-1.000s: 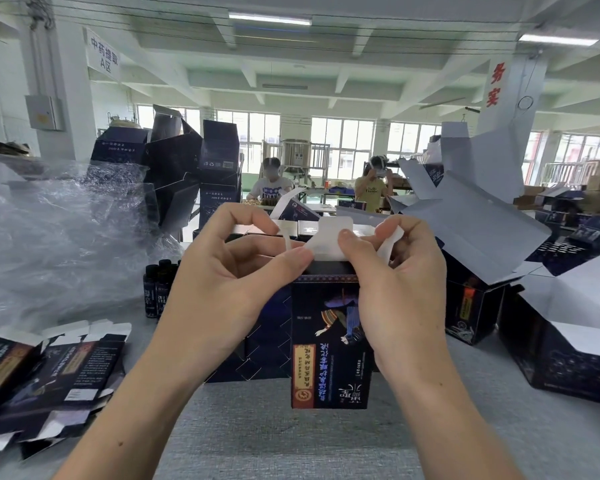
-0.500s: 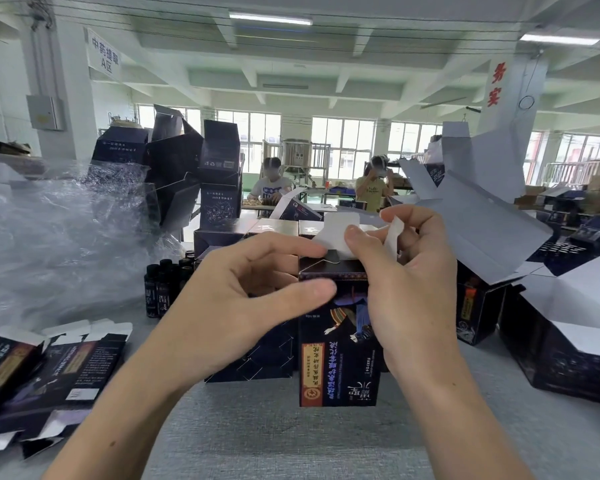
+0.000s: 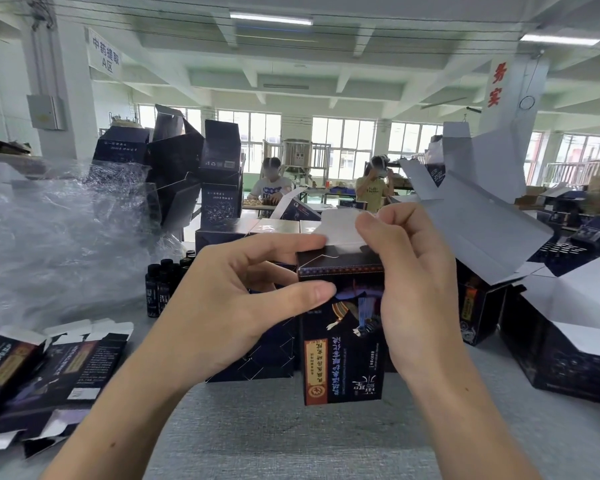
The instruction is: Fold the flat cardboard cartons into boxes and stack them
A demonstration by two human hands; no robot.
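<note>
A small dark printed carton (image 3: 343, 341) is held upright, upside down, above the grey table (image 3: 291, 427). My left hand (image 3: 229, 306) holds its left side, thumb on the front face and index finger along the top edge. My right hand (image 3: 416, 271) grips its right side and pinches the white end flap (image 3: 338, 225), which stands up over the folded-down top. Flat cartons (image 3: 49, 368) lie in a loose pile at the left.
Folded dark boxes (image 3: 222, 178) are stacked behind, and larger open boxes with white flaps (image 3: 482, 223) stand to the right. Crumpled plastic wrap (image 3: 59, 237) fills the left. Small dark bottles (image 3: 161, 289) stand beside it. Two people sit at a far table.
The carton has shifted to the right. My left hand has let go of the white flap and moved down to the carton's side. My right hand alone now holds the flap upright.
</note>
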